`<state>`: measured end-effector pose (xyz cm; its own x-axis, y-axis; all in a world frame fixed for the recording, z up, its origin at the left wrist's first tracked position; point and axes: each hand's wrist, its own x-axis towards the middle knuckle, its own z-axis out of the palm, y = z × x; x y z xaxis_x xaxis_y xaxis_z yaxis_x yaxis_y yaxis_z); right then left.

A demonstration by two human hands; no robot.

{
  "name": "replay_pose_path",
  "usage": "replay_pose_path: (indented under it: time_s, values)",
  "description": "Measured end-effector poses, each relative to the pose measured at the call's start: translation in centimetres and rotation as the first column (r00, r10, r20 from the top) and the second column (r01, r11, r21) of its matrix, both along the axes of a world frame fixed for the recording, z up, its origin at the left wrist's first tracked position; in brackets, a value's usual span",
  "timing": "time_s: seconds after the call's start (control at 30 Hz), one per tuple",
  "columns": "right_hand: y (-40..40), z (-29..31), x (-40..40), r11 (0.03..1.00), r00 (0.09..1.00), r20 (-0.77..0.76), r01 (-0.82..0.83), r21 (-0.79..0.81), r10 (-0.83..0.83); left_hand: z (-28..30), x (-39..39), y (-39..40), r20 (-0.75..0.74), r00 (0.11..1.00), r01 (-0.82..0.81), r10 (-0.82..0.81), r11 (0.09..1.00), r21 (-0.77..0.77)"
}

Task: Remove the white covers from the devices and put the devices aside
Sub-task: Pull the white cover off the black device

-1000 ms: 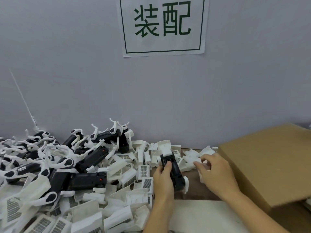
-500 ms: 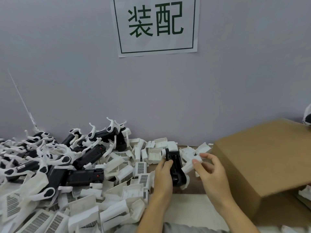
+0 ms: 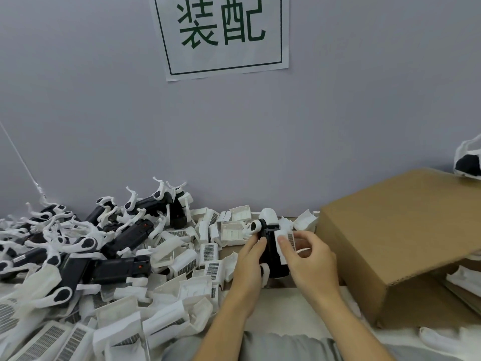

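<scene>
Our left hand [image 3: 250, 259] grips the black device [image 3: 273, 254] above the table [image 3: 283, 298]; our right hand [image 3: 309, 259] pinches its white cover [image 3: 286, 241]. Loose covers [image 3: 187, 259] and stripped devices [image 3: 122, 267] pile leftward, a cardboard box [image 3: 406, 230] right.

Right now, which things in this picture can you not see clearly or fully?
Head view only:
- Black device: its middle is hidden by the left hand and right hand.
- Cardboard box: its inside is hidden by its flap.
- Wall sign: its top is cut off by the frame edge.
- Black and white object: cut off by the right edge.
</scene>
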<state>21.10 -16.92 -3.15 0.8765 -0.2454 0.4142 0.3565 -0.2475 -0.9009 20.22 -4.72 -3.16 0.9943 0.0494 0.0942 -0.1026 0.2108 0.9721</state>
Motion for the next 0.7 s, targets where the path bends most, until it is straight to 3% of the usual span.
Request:
replay_pose_path:
  time_s: [0.23,0.7]
  values:
    - [0.35,-0.05,0.19,0.993,0.996,0.036,0.083,-0.08,-0.08,0.21,-0.29,-0.3,0.066,0.986,0.151,-0.15,0.989,-0.001]
    - [0.67,0.16,-0.32,0.985,0.992,0.123,0.061,-0.161,-0.042,0.1,-0.32,-0.07,0.071,0.99,0.121,-0.121,0.993,0.004]
